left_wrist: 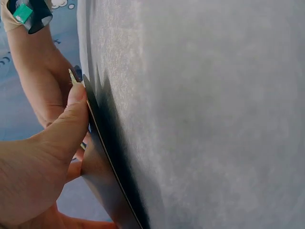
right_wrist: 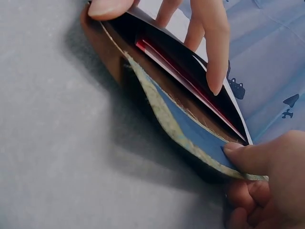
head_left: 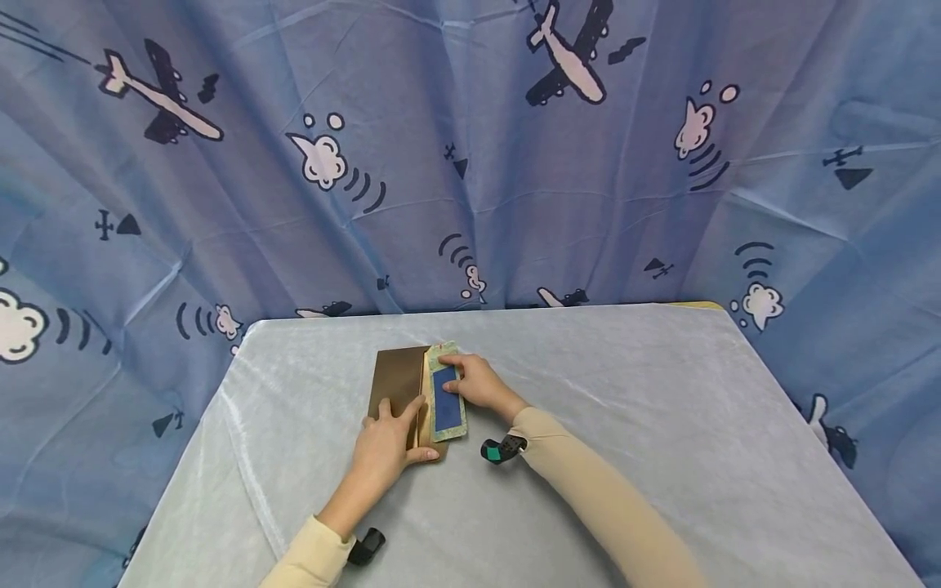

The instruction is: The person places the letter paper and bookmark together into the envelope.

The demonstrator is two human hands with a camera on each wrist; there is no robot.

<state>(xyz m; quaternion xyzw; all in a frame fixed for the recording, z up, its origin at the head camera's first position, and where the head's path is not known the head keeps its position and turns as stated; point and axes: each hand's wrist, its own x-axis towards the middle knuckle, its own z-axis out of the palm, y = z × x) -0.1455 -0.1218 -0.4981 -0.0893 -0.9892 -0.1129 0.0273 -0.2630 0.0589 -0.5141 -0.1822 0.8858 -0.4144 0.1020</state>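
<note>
A flat brown envelope-like holder (head_left: 398,374) lies on the table, its long flap (head_left: 446,400) folded out to the right. The flap has a yellow-green mottled border around a blue panel. My left hand (head_left: 384,445) rests on the brown part with spread fingers, its thumb at the near edge. At the flap's outer edge, my right hand (head_left: 478,384) pinches it between thumb and fingers. In the right wrist view the pocket gapes, with red-and-white flat pieces (right_wrist: 186,81) inside. A left finger (right_wrist: 217,57) reaches over the pocket's side. The holder's underside is hidden.
A pale cloth covers the table (head_left: 625,392). Behind it hangs a blue curtain (head_left: 412,163) printed with airplanes. Dark straps with small devices sit at both wrists, the right one (head_left: 503,449) close above the cloth.
</note>
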